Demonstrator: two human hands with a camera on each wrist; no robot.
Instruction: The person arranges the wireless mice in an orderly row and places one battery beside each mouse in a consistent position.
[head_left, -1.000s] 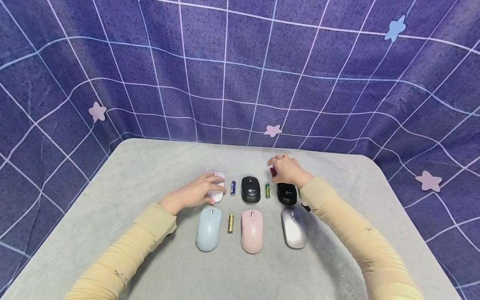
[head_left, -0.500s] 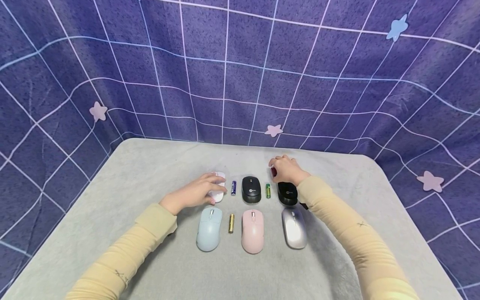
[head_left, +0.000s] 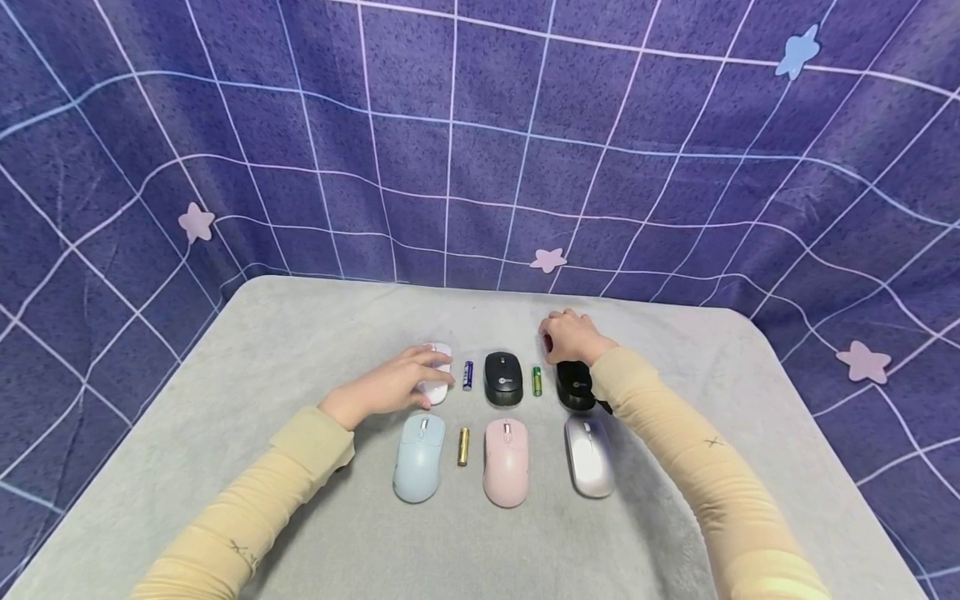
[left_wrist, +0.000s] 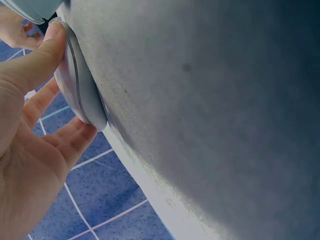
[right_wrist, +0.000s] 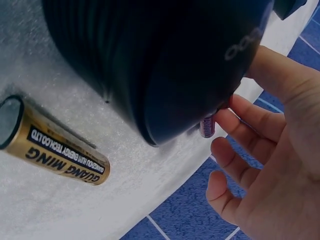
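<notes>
My left hand grips a small white mouse at the back left of the group, thumb on one side and fingers on the other. My right hand reaches past a black mouse and pinches a dark red battery, mostly covered by the fingers. In the right wrist view that black mouse hides part of the grip, and a reddish-purple battery end shows by the fingertips. Left of this hand lies a green battery.
A blue battery and another black mouse lie between the hands. Nearer are a light blue mouse, a gold battery, a pink mouse and a silver mouse. A purple grid curtain hangs behind the table.
The right fingers have turned the red battery slightly, so less of its side shows. The right forearm has shifted a little to the left. My left hand stays on the white mouse.
</notes>
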